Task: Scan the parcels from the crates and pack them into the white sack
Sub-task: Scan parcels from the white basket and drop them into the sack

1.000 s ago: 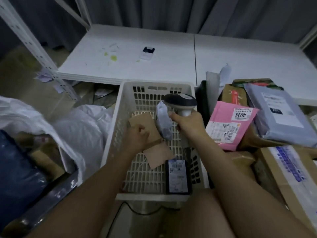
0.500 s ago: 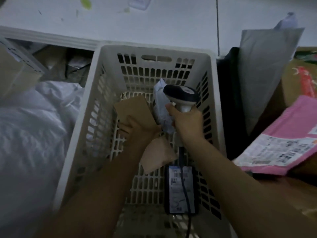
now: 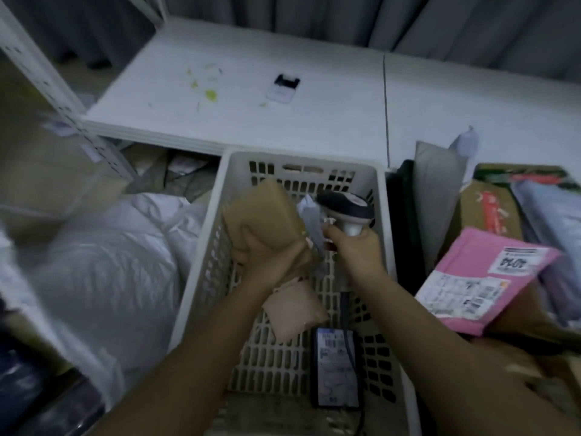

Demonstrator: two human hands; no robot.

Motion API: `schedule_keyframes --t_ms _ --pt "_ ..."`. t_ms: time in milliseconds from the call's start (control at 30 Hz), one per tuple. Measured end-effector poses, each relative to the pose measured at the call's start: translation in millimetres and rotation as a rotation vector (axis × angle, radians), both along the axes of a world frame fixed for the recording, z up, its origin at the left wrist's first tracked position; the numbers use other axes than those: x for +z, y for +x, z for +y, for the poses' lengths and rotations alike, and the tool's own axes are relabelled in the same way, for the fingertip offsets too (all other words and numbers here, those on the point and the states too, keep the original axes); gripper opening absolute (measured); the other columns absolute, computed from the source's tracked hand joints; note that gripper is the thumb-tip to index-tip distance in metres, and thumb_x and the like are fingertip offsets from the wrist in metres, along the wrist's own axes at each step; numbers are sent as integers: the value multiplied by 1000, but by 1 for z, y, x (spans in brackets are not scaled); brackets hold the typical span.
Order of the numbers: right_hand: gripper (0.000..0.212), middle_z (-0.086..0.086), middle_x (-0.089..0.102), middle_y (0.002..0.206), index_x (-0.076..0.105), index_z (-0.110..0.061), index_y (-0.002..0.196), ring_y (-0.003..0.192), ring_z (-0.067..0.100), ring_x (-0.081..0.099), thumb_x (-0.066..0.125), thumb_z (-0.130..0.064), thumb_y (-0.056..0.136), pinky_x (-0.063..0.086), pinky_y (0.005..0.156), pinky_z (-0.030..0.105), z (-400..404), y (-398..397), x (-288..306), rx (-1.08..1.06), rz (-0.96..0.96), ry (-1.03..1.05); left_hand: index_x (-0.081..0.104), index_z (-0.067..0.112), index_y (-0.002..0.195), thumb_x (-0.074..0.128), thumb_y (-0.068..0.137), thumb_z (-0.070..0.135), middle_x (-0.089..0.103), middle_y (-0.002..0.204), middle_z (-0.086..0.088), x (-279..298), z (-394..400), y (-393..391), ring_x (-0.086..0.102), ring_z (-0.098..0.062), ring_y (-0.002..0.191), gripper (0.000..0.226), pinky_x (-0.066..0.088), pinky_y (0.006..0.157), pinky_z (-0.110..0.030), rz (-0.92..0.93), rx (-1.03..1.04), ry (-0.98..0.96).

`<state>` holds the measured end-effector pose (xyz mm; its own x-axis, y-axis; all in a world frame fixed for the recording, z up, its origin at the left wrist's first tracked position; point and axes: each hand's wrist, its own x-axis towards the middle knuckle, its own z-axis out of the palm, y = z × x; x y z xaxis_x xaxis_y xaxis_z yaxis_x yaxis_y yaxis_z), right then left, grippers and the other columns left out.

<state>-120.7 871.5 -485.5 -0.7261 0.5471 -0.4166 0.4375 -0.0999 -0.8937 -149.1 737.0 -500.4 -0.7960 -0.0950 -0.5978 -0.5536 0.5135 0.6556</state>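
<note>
My left hand (image 3: 262,254) grips a brown paper parcel (image 3: 262,210) and holds it raised over the white plastic crate (image 3: 201,269). Right beside it, my right hand (image 3: 353,247) grips the handle of a barcode scanner (image 3: 345,207), whose head faces left toward the parcel. A small grey-white bag (image 3: 309,215) stands between them. A second brown parcel (image 3: 294,309) and a black parcel with a white label (image 3: 334,369) lie on the crate floor. The white sack (image 3: 103,262) lies open on the left.
On the right, a second crate holds a pink mailer (image 3: 484,284), grey mailers (image 3: 437,196) and cardboard boxes (image 3: 490,209). A white table (image 3: 314,114) with a small device (image 3: 284,88) stands behind. A white shelf post (image 3: 56,89) rises at the left.
My left hand has lifted the brown parcel higher and tilted it toward the scanner. The camera view has pulled back from the crate. My right hand keeps the scanner in about the same place.
</note>
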Motion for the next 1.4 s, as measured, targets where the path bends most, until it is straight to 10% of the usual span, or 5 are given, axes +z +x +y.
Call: schedule_keyframes --t_ms 367,567,700,1133,1400 --pt "33 1 75 104 66 -21 113 96 17 71 75 -29 82 58 80 33 -83 94 168 191 385 -244 33 36 142 58 87 35 62 120 8 180 -118 87 68 -4 89 60 55 63 -29 257 -56 798" --pt "25 -18 70 79 65 -26 90 70 -13 64 81 -14 76 46 55 4 -159 139 221 211 533 -48 56 28 126 47 93 30 74 87 11 234 -195 134 69 -8 78 34 55 68 -32 257 -17 824" --pt "41 -1 71 99 67 -10 112 85 -1 66 83 -13 74 53 69 12 -210 152 232 314 555 20 37 25 129 81 61 57 64 117 4 248 -231 162 66 -14 99 87 56 78 -31 370 32 643" --pt "40 -5 69 94 66 -10 105 77 -3 60 86 -15 71 46 50 9 -268 137 226 294 493 -40 43 29 135 58 88 12 64 118 0 250 -332 183 61 -20 105 52 52 70 -29 364 95 635" --pt "37 -8 67 101 63 -17 111 88 0 61 79 -8 78 51 65 11 -280 135 231 442 572 -12 60 17 117 64 87 36 71 104 3 257 -347 167 66 -9 88 36 52 70 -27 462 219 516"
